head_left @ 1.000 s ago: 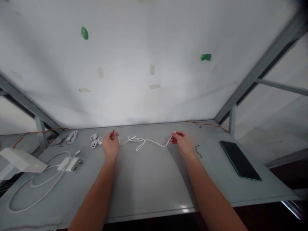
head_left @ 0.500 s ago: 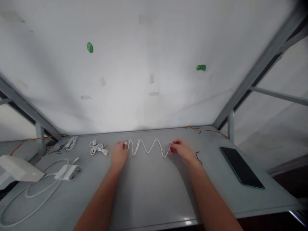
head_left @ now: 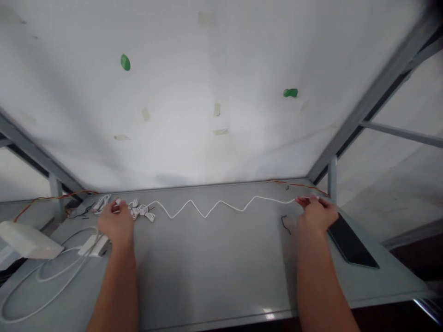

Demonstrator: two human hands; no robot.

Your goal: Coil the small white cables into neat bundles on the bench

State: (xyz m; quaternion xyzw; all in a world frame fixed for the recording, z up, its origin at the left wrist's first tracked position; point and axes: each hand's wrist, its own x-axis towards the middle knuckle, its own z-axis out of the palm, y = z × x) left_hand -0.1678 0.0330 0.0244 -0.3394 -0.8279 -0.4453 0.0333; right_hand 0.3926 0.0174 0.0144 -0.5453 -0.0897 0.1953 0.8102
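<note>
A thin white cable (head_left: 221, 202) stretches in a shallow zigzag between my two hands, above or on the grey tabletop (head_left: 214, 267). My left hand (head_left: 116, 221) pinches one end, close to the bundled white cables (head_left: 141, 211) at the left. At the right, my right hand (head_left: 315, 213) is closed on the other end and covers the upper corner of a dark tablet-like device (head_left: 353, 244). A short black tie (head_left: 285, 225) lies just left of my right hand.
On the left are a white power strip or adapter block (head_left: 29, 240), a white charger (head_left: 93, 245) with a looping cord, and another coiled cable (head_left: 102, 203). Thin red-orange wires run along the back edge. Metal frame bars (head_left: 367, 103) rise at both sides of the white wall.
Both hands have moved apart, the left hand leftward and the right hand rightward. The cable between them has been drawn out from tight zigzags into wider, flatter ones.
</note>
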